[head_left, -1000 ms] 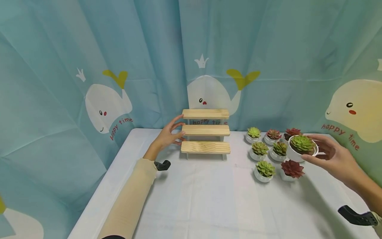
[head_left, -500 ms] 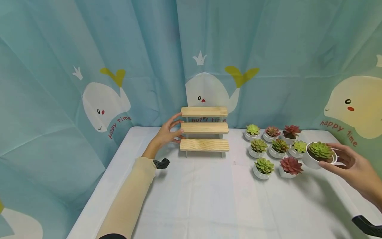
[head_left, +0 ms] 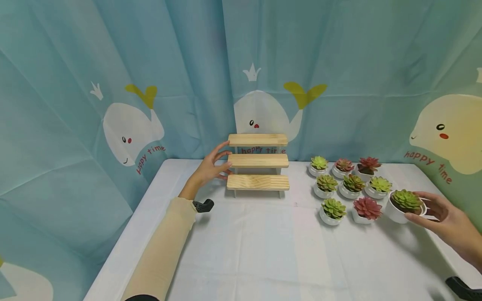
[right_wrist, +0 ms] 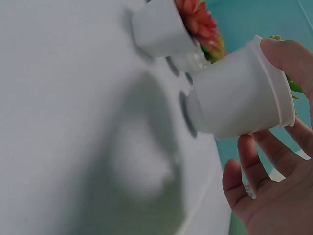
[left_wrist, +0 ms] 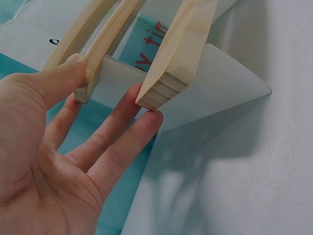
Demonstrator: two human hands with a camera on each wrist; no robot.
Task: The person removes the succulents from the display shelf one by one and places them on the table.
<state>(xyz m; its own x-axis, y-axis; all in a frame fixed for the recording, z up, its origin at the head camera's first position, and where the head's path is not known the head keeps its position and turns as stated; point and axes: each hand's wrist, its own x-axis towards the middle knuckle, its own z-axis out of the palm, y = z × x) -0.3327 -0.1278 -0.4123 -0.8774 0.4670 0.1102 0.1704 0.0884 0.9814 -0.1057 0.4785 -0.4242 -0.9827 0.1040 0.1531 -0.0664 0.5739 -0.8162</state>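
My right hand (head_left: 453, 223) grips a white pot (right_wrist: 239, 93) holding a green succulent (head_left: 406, 200), thumb at the rim and fingertips along the side. The pot is over the table's right part, just right of a red succulent (head_left: 367, 209) in a white pot. A shadow lies on the cloth beside it. My left hand (head_left: 208, 169) touches the left end of a three-step wooden display stand (head_left: 257, 182). In the left wrist view its thumb (left_wrist: 68, 73) lies against the middle plank (left_wrist: 115, 32), with two fingertips at the lowest plank's (left_wrist: 181, 54) end.
Several small succulents in white pots, among them a light green one (head_left: 380, 184) and a yellow-green one (head_left: 333, 209), stand in rows on the right half of the white-covered table (head_left: 263, 251). A blue curtain (head_left: 196, 62) with whale prints hangs behind the stand.
My right hand has carried the potted succulent rightward from over the group, then lowered it, uncovering a light green succulent. My left hand stays at the stand.
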